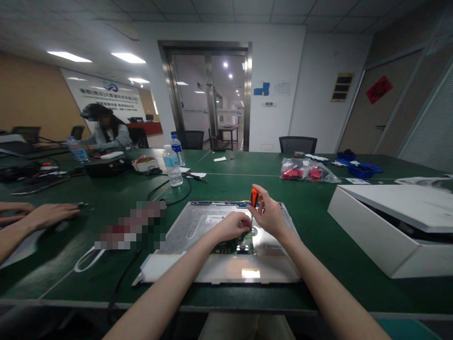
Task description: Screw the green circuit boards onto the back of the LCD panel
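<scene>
My right hand (269, 211) is closed around the orange and black handle of a screwdriver (254, 196). Its thin shaft points down to the green circuit board (231, 246). Close to the shaft's lower end, my left hand (231, 225) has its fingers bent and pressed together over the board; whatever they pinch is hidden. The board lies on a flat silvery display panel (184, 233), which rests on the table in front of me. A narrow blue board strip (219, 204) runs along the panel's far edge.
A white box (382, 236) with a raised lid stands at the right. Plastic bottles (172, 166) and a black cable (191, 191) are beyond the panel at left. Another person's hands (53, 218) rest at far left. A bag of red parts (307, 171) lies on the green table (318, 208).
</scene>
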{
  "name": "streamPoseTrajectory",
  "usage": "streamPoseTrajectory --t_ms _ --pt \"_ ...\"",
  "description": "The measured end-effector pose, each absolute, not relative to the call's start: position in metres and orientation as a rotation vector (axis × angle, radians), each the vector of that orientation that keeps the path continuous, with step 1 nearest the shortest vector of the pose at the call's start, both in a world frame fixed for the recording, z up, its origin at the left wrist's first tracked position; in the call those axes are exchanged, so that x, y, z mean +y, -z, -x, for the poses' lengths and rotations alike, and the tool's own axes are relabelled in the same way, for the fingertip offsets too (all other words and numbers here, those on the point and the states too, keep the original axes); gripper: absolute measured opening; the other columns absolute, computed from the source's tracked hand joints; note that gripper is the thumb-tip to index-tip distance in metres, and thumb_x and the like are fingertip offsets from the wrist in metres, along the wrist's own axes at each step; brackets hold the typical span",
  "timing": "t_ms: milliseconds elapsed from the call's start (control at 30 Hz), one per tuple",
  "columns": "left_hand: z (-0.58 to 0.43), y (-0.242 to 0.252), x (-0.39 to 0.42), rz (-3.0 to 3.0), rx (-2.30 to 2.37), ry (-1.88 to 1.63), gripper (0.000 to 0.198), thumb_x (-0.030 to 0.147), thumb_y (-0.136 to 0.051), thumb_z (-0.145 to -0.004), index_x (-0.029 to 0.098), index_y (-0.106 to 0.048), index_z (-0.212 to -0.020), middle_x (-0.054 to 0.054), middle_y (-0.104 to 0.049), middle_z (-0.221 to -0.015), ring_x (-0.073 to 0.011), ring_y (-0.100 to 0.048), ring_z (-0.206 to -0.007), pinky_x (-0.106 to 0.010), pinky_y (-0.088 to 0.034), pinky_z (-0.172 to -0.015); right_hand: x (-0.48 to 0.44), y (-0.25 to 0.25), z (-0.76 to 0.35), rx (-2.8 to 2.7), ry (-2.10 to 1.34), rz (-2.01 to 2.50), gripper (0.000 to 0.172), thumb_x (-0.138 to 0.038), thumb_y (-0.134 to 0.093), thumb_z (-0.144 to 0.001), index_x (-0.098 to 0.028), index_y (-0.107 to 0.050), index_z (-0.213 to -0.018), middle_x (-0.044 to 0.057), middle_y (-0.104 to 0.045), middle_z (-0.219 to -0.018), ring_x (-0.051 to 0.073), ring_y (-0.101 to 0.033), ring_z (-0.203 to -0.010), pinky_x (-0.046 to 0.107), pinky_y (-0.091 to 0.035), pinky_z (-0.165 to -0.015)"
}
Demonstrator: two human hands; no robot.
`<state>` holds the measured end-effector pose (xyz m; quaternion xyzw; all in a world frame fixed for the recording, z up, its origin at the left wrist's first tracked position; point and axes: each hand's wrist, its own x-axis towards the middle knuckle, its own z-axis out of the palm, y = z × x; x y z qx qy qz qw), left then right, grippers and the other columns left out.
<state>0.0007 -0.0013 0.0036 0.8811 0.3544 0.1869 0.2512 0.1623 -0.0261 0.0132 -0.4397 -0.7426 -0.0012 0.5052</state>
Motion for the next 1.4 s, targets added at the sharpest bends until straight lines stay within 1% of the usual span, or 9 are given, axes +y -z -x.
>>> streamPoseTrajectory --t_ms 133,433,567,667,733,900,1100,1300,1400 --pt "-0.0008 -0.0031 -0.0007 -2.402 0.969 -0.505 0.013 0.005 -0.057 -0.070 0.012 -0.067 -0.073 -0.001 -0.064 -0.068 -0.0129 -0.056 -0.062 -0.020 -0.041 -0.062 -0.0250 -0.0126 -0.1631 -1.789 0.007 1.034 0.054 -0.029 -0.060 -0.080 -0.022 -0.043 -0.131 0.002 -0.063 -0.088 0.010 -0.048 -0.049 0.024 -0.042 -0.055" --pt "0.0000 0.0012 0.0028 -2.410 0.954 -0.507 0.013 0.006 -0.057 -0.069 0.012 -0.068 -0.074 -0.001 -0.065 -0.068 -0.0140 -0.057 -0.064 -0.020 -0.040 -0.062 -0.0287 -0.0136 -0.1617 -1.773 0.004 1.062 0.058 -0.021 -0.052 -0.081 -0.017 -0.034 -0.136 -0.006 -0.052 -0.060 0.012 -0.051 -0.049 0.022 -0.038 -0.051" --pt "0.0004 0.0014 0.0029 -2.408 0.947 -0.511 0.015 0.006 -0.056 -0.070 0.013 -0.068 -0.075 -0.001 -0.066 -0.070 -0.0142 -0.058 -0.066 -0.020 -0.041 -0.063 -0.0291 -0.0146 -0.1622 -1.794 0.007 1.054 0.054 -0.025 -0.055 -0.080 -0.018 -0.040 -0.131 -0.007 -0.050 -0.059 0.012 -0.051 -0.049 0.022 -0.039 -0.053" --pt "0.0007 0.0001 0.0014 -2.404 0.950 -0.514 0.014 0.006 -0.056 -0.070 0.013 -0.068 -0.073 -0.001 -0.066 -0.069 -0.0137 -0.057 -0.065 -0.020 -0.042 -0.064 -0.0283 -0.0165 -0.1626 -1.795 0.019 1.047 0.054 -0.029 -0.060 -0.080 -0.020 -0.044 -0.130 -0.005 -0.055 -0.066 0.011 -0.049 -0.050 0.023 -0.041 -0.055" --pt "0.0006 -0.0007 0.0004 -2.402 0.952 -0.515 0.014 0.005 -0.057 -0.070 0.013 -0.068 -0.073 0.000 -0.065 -0.068 -0.0135 -0.057 -0.064 -0.020 -0.042 -0.064 -0.0274 -0.0170 -0.1625 -1.787 0.031 1.052 0.056 -0.029 -0.060 -0.080 -0.020 -0.044 -0.132 -0.003 -0.057 -0.070 0.011 -0.049 -0.051 0.023 -0.041 -0.055" --pt "-0.0002 -0.0018 -0.0008 -2.395 0.956 -0.517 0.014 0.006 -0.057 -0.071 0.014 -0.068 -0.073 0.000 -0.065 -0.067 -0.0133 -0.057 -0.064 -0.020 -0.041 -0.064 -0.0247 -0.0129 -0.1613 -1.740 0.011 1.080 0.062 -0.026 -0.058 -0.080 -0.016 -0.035 -0.137 -0.004 -0.056 -0.066 0.013 -0.052 -0.051 0.023 -0.040 -0.055" --pt "-0.0006 -0.0020 -0.0006 -2.388 0.954 -0.515 0.014 0.005 -0.057 -0.070 0.013 -0.068 -0.073 0.000 -0.065 -0.067 -0.0136 -0.057 -0.064 -0.021 -0.042 -0.065 -0.0253 -0.0109 -0.1611 -1.753 0.013 1.073 0.051 -0.026 -0.054 -0.083 -0.016 -0.039 -0.131 -0.006 -0.052 -0.062 0.013 -0.052 -0.049 0.023 -0.038 -0.052" --pt "-0.0006 -0.0026 -0.0005 -2.387 0.953 -0.511 0.013 0.005 -0.057 -0.070 0.013 -0.067 -0.072 0.000 -0.064 -0.065 -0.0132 -0.056 -0.062 -0.020 -0.042 -0.063 -0.0254 -0.0144 -0.1628 -1.756 0.045 1.022 0.052 -0.030 -0.060 -0.081 -0.020 -0.044 -0.129 0.002 -0.061 -0.086 0.010 -0.050 -0.051 0.024 -0.042 -0.054" --pt "-0.0006 -0.0026 -0.0011 -2.394 0.953 -0.514 0.014 0.005 -0.056 -0.070 0.013 -0.067 -0.072 0.000 -0.064 -0.065 -0.0130 -0.056 -0.062 -0.020 -0.042 -0.063 -0.0262 -0.0149 -0.1616 -1.753 0.060 1.028 0.053 -0.026 -0.056 -0.082 -0.020 -0.041 -0.132 0.001 -0.061 -0.083 0.011 -0.051 -0.052 0.025 -0.043 -0.056"
